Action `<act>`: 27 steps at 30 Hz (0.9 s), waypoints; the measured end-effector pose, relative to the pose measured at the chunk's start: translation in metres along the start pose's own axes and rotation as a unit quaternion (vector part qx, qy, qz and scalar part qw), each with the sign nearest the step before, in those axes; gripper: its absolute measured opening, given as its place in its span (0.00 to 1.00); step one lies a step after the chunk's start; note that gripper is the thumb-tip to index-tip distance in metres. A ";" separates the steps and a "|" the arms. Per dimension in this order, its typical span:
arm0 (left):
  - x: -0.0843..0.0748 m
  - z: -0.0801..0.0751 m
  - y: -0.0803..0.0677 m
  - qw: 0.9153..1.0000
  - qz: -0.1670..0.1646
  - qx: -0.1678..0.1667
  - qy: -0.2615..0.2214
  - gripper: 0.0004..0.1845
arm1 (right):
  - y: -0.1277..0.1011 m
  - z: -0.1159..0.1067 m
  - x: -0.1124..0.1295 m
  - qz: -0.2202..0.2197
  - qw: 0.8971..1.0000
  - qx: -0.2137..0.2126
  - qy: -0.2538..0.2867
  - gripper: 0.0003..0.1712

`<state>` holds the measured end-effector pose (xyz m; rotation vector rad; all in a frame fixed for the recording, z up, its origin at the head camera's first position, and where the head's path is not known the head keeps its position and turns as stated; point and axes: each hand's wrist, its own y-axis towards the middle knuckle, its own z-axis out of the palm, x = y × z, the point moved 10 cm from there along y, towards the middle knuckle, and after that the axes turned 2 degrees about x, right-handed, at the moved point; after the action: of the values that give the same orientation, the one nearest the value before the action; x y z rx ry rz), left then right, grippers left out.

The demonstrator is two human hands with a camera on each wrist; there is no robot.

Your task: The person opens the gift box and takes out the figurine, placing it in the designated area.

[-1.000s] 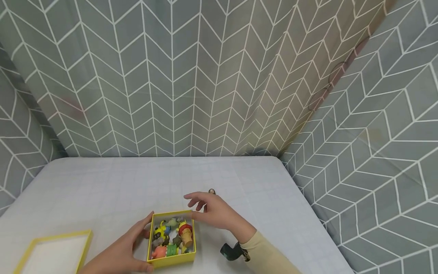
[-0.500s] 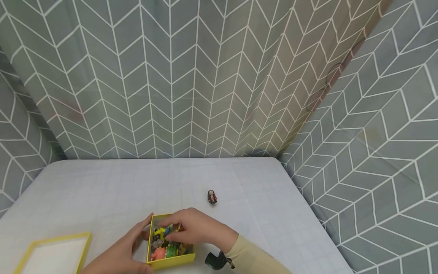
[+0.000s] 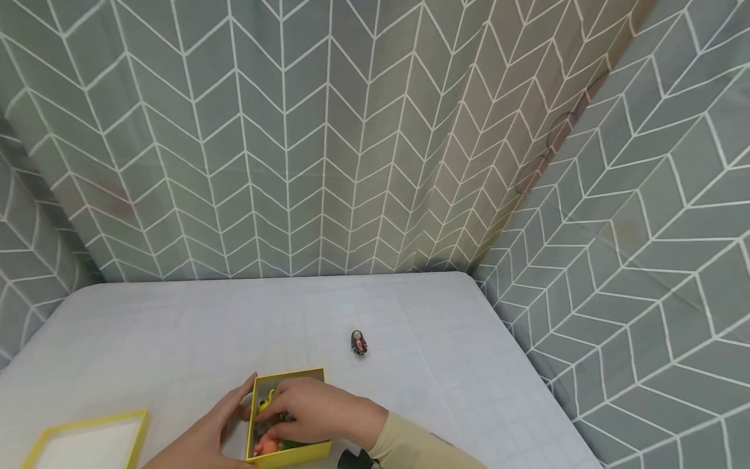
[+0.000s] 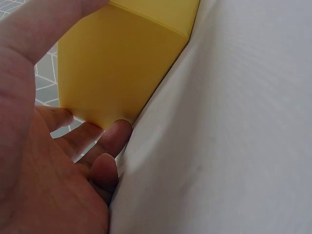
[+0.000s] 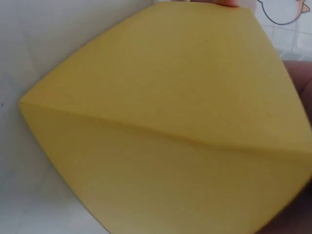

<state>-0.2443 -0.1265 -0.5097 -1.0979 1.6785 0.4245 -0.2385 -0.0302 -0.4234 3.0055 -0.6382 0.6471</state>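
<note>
Yellow box [image 3: 295,458] on the table [image 3: 176,345] — left hand [image 3: 205,433] clamped along its left side, right hand [image 3: 319,407] dipped inside, toys [image 3: 267,445] beneath its fingers — whether pinching one, I can't tell.

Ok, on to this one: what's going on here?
A person's left hand steadies a small open yellow box on a white surface, while the right hand reaches inside among colourful toy figures. Whether its fingers hold one can't be seen. A small dark-haired figurine is on the surface beyond the box, off to the right. A shallow, yellow-edged lid or tray lies to the left, partly out of the head view.
</note>
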 end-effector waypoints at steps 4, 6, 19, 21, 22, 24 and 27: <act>0.003 -0.001 0.001 1.000 0.002 0.001 -0.011 0.57 | 0.004 0.002 -0.001 0.008 0.999 -0.003 -0.039 0.16; 0.003 -0.001 0.002 1.000 -0.003 0.002 -0.019 0.58 | 0.004 0.003 -0.002 0.015 0.999 -0.004 -0.050 0.16; 0.001 0.000 0.006 1.000 -0.002 0.008 -0.020 0.62 | 0.006 0.003 -0.002 0.004 0.997 -0.028 -0.068 0.11; 0.001 0.000 0.006 1.000 -0.004 0.007 -0.023 0.61 | 0.006 0.002 -0.004 0.013 0.997 -0.035 -0.060 0.10; 0.001 0.000 0.006 1.000 -0.007 0.007 -0.024 0.61 | 0.005 0.002 -0.005 0.017 0.997 -0.039 -0.058 0.10; 0.002 0.000 0.006 1.000 -0.009 0.006 -0.024 0.61 | 0.005 0.000 -0.006 0.024 0.997 -0.047 -0.052 0.09; 0.002 0.000 0.005 1.000 -0.007 0.009 -0.026 0.61 | 0.005 0.000 -0.006 0.028 0.997 -0.053 -0.049 0.08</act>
<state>-0.2486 -0.1249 -0.5130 -1.0758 1.6248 0.4254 -0.2458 -0.0321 -0.4259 2.9449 -0.7384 0.4551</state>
